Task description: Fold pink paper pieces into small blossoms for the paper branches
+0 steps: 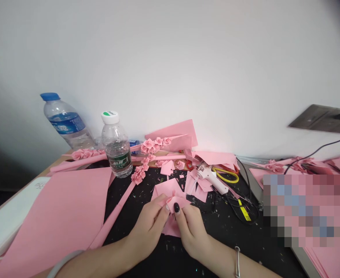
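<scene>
Between my two hands is a small folded piece of pink paper [174,201], pinched at its near edge. My left hand [154,216] closes on its left side, the thumb pressed near the middle. On the other side my right hand [191,226] grips it, with a dark-nailed thumb on top. Some of the fingers are hidden beneath the paper. Pink paper squares [166,187] lie just behind and under the hands. A white glue gun [212,177] rests to the right, beyond my right hand.
Pink paper flower stems [120,204] and a large pink sheet [77,204] lie to the left. Two water bottles, one green-labelled [116,150] and one blue-labelled [64,119], stand near the wall. Yellow-handled scissors [227,175] and black cables [249,185] lie right. Scraps litter the black mat [224,239].
</scene>
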### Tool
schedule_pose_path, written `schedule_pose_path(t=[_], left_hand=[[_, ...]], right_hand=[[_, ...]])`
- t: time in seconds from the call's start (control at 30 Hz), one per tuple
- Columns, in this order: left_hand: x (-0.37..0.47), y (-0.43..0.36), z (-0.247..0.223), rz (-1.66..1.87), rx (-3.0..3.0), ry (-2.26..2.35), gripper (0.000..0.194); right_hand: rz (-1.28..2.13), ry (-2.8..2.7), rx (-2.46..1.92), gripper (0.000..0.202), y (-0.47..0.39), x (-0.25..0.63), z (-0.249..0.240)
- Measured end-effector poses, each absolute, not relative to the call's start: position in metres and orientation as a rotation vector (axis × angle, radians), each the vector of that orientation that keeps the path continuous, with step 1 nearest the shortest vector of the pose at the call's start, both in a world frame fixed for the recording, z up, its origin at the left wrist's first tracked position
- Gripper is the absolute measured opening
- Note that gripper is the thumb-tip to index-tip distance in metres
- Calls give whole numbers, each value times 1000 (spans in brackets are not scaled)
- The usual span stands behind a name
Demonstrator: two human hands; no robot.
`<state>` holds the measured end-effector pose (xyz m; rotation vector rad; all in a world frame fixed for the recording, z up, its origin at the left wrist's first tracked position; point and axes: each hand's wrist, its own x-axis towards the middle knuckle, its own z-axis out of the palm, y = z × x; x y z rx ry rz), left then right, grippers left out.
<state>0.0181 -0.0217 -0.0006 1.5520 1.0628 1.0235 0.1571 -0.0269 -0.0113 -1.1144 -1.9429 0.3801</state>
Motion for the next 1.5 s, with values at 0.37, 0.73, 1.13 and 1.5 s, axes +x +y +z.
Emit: schedule_pose_path(t=[0.37, 0.73, 1.13, 1.5], left_hand=[[22, -20, -5, 1049, 1541, 1152, 31], [20, -19, -3, 975, 1479, 998, 27], [14, -14, 0, 890, 1561, 1011, 34], [12, -11, 4, 859, 1448, 944, 35]], right_hand=[[559, -1955, -1221, 20, -24, 152, -16], [684, -1873, -1141, 22, -23, 155, -12], [1368, -1349, -986, 21, -16, 161, -6], [1589, -1151, -920, 23, -5, 164, -4]])
